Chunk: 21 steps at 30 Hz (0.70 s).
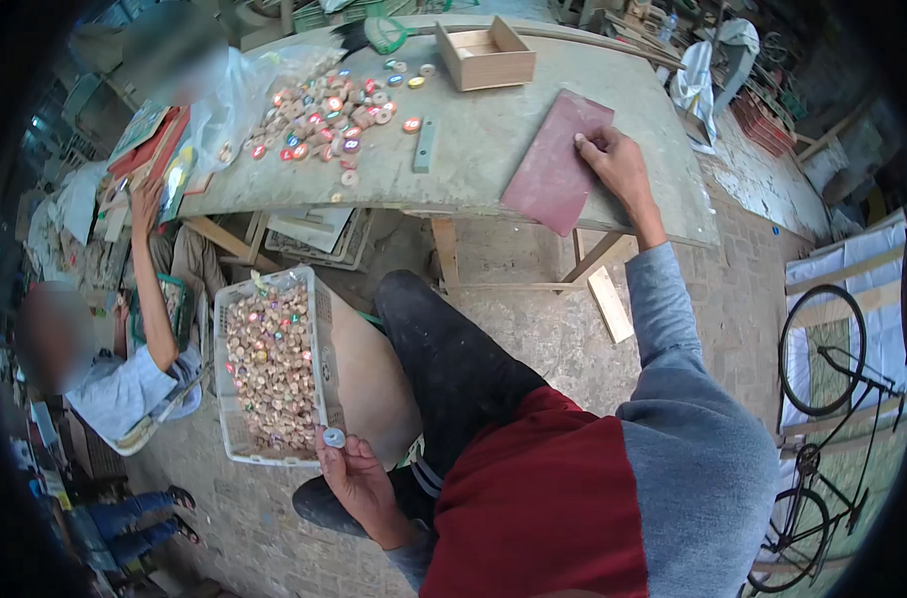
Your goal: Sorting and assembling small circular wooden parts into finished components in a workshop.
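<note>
My left hand (pixel 359 486), low and beside the crate, pinches a small round disc (pixel 334 437) with a pale bluish face between thumb and fingertips. My right hand (pixel 618 171) rests on a dark red sheet of sandpaper (pixel 548 174) that lies on the worktable (pixel 384 181), one corner over its front edge. Its fingers are curled and pressed together against the sheet; whatever they hold is hidden. At my left stands a white plastic crate (pixel 324 359) filled with small wooden pieces (pixel 269 364). More round wooden pieces (pixel 324 120), some with coloured faces, are heaped on the table.
An open wooden box (pixel 488 68) and a grey-green strip (pixel 425 146) are on the table. A seated person (pixel 125 389) works at the left, one arm reaching to the table's end. Planks lie underneath; a bicycle (pixel 817 439) stands at the right.
</note>
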{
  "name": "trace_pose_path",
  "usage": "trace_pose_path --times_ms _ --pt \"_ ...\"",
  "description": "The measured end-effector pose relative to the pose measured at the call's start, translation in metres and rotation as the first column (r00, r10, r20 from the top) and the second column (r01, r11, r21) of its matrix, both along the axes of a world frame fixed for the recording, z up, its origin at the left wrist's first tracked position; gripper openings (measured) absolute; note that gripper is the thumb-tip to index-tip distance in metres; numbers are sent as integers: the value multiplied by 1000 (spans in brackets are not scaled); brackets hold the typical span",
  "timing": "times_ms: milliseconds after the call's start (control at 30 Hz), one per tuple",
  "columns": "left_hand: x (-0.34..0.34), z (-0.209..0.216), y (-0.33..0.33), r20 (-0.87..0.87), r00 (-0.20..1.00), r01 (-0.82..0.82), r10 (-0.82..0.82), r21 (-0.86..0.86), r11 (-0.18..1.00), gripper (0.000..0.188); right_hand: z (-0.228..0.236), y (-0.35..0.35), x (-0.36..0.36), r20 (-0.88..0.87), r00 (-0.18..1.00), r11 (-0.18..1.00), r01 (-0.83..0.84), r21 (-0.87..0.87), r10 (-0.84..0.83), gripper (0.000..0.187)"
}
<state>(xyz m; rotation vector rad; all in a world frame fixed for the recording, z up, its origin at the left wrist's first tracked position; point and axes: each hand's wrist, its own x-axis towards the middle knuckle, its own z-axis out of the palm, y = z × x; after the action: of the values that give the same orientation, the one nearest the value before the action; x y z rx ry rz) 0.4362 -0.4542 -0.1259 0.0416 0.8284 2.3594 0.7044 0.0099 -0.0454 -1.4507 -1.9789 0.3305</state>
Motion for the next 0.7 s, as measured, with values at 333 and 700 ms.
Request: trace_pose_path --times_ms 333,700 --pt "11 52 20 -457 868 -271 195 -105 957 36 25 -122 -109 -976 -105 238 -969 58 -190 34" --pt "9 95 23 -496 836 -213 234 100 972 33 35 -273 -209 -998 22 -214 -977 -10 -56 31"
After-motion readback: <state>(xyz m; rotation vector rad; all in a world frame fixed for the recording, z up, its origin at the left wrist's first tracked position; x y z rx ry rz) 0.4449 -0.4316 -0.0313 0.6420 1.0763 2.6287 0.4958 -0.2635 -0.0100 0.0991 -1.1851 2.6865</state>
